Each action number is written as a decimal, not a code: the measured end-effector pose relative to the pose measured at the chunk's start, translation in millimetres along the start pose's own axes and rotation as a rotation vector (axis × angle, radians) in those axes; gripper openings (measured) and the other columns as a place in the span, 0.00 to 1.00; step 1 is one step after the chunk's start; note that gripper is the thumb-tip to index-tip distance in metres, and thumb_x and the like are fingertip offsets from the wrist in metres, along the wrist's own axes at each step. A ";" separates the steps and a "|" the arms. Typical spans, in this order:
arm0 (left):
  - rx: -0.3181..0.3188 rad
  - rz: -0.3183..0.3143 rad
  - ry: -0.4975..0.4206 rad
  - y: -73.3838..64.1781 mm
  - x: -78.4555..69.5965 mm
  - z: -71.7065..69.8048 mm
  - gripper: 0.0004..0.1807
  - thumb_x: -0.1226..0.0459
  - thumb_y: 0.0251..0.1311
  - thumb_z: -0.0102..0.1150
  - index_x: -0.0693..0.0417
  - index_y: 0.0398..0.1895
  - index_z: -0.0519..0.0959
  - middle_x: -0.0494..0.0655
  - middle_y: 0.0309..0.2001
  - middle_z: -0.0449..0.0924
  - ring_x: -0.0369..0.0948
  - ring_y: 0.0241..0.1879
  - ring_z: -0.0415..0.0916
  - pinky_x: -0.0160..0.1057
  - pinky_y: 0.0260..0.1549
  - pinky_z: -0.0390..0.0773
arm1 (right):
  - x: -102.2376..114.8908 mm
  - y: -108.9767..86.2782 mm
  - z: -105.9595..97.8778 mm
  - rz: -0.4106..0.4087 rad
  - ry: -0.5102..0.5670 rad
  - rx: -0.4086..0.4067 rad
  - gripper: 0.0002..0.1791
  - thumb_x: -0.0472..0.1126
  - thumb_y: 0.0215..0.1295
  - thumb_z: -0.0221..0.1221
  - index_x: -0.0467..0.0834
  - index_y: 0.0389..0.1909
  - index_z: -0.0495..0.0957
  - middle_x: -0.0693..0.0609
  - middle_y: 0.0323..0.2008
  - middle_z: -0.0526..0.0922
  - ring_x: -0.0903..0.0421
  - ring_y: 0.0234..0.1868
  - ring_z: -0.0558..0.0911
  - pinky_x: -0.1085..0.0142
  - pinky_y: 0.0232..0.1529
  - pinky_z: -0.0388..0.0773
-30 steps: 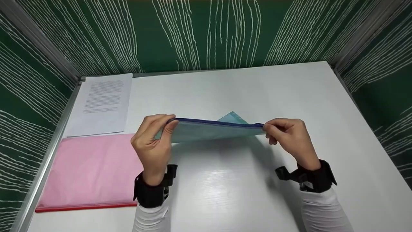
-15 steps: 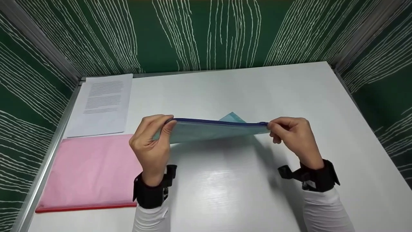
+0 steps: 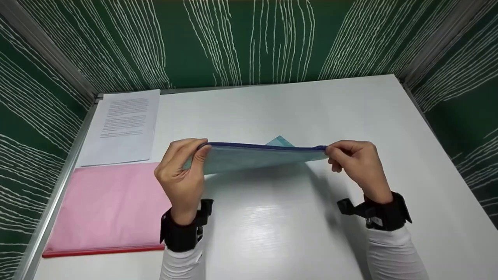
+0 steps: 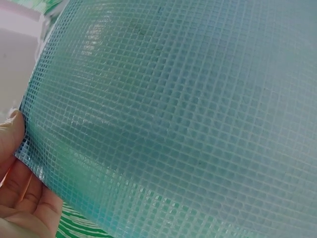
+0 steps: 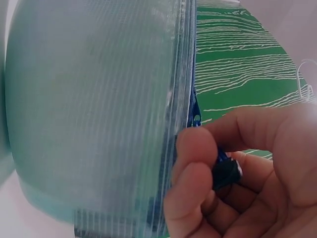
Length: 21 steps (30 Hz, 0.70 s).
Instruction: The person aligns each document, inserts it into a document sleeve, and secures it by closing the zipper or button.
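A translucent teal mesh zipper pouch (image 3: 253,158) is held up off the table, its dark blue zipper edge on top and stretched nearly level between both hands. At the left end, my left hand (image 3: 183,171) pinches the pouch's corner between thumb and fingers; in the left wrist view these fingers (image 4: 29,198) lie at its edge. Across from it, my right hand (image 3: 356,163) pinches the zipper's right end, beside the blue zipper slider (image 5: 196,119). One back corner of the pouch shows behind the zipper.
A pink zipper pouch (image 3: 113,206) with a red zipper edge lies flat at the left of the white table (image 3: 264,241). Behind it are printed paper sheets (image 3: 124,124). Green walls (image 3: 241,42) with white streaks border the table at the back and sides.
My right hand has shifted slightly to the right, and the zipper slider with it. The left hand has drifted a little left. Both still pinch the teal pouch.
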<state>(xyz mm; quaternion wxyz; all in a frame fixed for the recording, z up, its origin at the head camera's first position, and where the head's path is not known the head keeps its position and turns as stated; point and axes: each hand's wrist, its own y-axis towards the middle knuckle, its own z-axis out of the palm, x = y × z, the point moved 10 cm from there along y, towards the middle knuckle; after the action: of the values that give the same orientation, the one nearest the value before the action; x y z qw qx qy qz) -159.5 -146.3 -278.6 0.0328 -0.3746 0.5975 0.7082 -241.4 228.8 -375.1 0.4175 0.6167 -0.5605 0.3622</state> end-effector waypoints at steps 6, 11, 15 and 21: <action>-0.014 -0.003 -0.005 1.1 -0.3 -2.4 0.10 0.81 0.50 0.73 0.66 0.35 0.88 0.55 0.32 0.85 0.40 0.35 0.81 0.31 0.38 0.78 | -1.2 1.3 -3.4 0.003 0.004 -0.014 0.08 0.33 0.70 0.61 0.34 0.35 0.87 0.43 0.22 0.83 0.57 0.19 0.79 0.68 0.27 0.76; -0.015 -0.005 -0.007 1.3 -0.3 -2.3 0.10 0.81 0.50 0.73 0.66 0.35 0.88 0.55 0.32 0.85 0.40 0.35 0.81 0.31 0.38 0.78 | -2.0 1.7 -3.8 0.002 0.007 -0.014 0.08 0.33 0.70 0.61 0.33 0.35 0.87 0.43 0.22 0.83 0.57 0.19 0.79 0.68 0.26 0.77; -0.022 -0.009 -0.007 1.4 0.0 -3.3 0.10 0.81 0.50 0.73 0.66 0.35 0.88 0.55 0.32 0.85 0.40 0.35 0.81 0.32 0.38 0.78 | -2.7 2.2 -5.5 0.005 0.010 -0.018 0.08 0.33 0.70 0.61 0.33 0.35 0.87 0.45 0.21 0.83 0.57 0.19 0.79 0.68 0.26 0.77; -0.047 -0.024 0.004 2.3 0.5 -7.0 0.09 0.81 0.50 0.73 0.66 0.35 0.89 0.55 0.32 0.85 0.39 0.35 0.81 0.32 0.38 0.78 | -4.4 2.7 -11.3 0.019 0.017 -0.041 0.08 0.32 0.69 0.61 0.32 0.35 0.87 0.49 0.20 0.83 0.57 0.19 0.79 0.68 0.26 0.77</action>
<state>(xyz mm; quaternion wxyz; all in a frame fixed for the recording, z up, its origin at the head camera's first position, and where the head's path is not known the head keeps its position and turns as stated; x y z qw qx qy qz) -157.6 -153.3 -277.0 0.0311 -0.3838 0.5761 0.7210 -244.3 240.9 -374.5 0.4314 0.5995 -0.5699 0.3600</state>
